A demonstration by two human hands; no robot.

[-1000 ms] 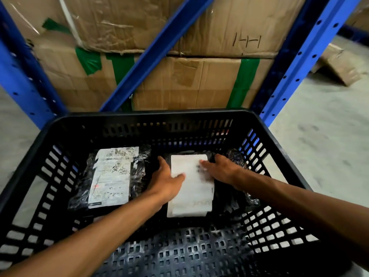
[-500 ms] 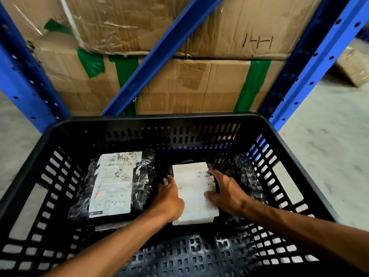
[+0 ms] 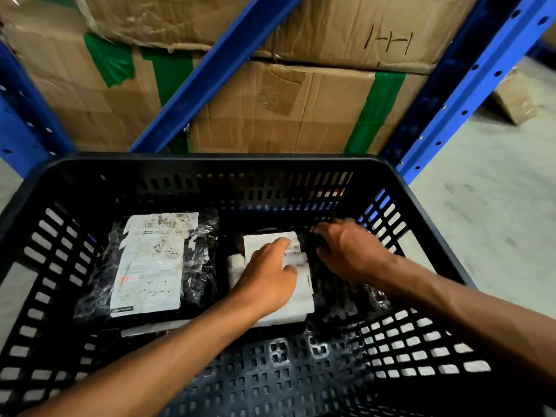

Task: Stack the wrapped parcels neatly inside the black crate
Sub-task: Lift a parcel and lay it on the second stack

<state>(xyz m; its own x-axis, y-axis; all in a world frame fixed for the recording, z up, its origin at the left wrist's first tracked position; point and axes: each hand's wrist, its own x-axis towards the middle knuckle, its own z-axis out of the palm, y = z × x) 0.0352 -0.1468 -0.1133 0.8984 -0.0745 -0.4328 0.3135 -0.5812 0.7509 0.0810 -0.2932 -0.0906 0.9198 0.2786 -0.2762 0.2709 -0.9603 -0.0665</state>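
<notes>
A: Behind everything, what fills the view?

B: Stacked cardboard boxes (image 3: 301, 109) with green tape, framed by blue racking (image 3: 469, 85), on a grey concrete floor (image 3: 496, 206).

A: And in front of that?

B: The black crate (image 3: 210, 167), slotted on all sides and open at the top. Both bare forearms reach into it from the near edge.

A: Where are the parcels?

B: Two lie flat on the crate floor, side by side. The left parcel (image 3: 150, 263) is black shiny wrap with a long white label facing up. The right parcel (image 3: 282, 308) sits just beside it, its white label up, with dark wrap (image 3: 346, 296) showing at its right.

A: The hands?

B: The left hand (image 3: 267, 281) lies palm down on the right parcel's label, fingers spread flat and pressing rather than gripping. The right hand (image 3: 349, 254) is at that parcel's far right corner, fingers curled down into the dark wrap; it looks like a pinch on the plastic, but blur there stops me from being sure.
</notes>
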